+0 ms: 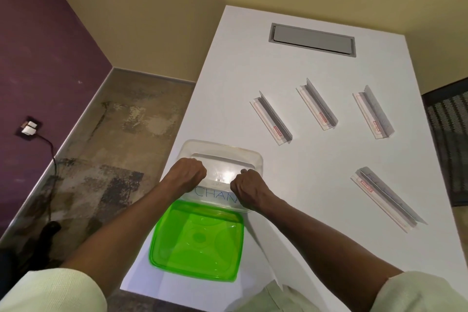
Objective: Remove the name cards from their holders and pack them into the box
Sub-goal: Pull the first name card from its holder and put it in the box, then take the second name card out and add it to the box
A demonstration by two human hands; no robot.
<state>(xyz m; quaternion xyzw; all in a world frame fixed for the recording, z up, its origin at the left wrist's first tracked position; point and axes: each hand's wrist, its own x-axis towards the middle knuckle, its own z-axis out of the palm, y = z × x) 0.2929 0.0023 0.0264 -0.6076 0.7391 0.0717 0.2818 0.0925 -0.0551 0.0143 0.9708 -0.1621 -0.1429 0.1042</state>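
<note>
From the head camera we look down on a white table (316,159), with a clear, square plastic box (222,159) near its left edge and the box's translucent green lid (197,240) lying flat just in front of it. Our left hand (188,172) and right hand (249,186) are both curled into fists over the box; between them sits a white name card (215,194) lettered "CHAN", at the box's near side. We cannot tell whether the fingers actually pinch the card's ends, as the knuckles hide them. Four clear acrylic holders wait to the right: the left one (272,119), the middle one (317,109), the far right one (374,114) and a nearer one (387,200), which looks still loaded. The risk, we'd say: pressing the card in askew could bend it, or nudge the light box toward the table's left edge.
</note>
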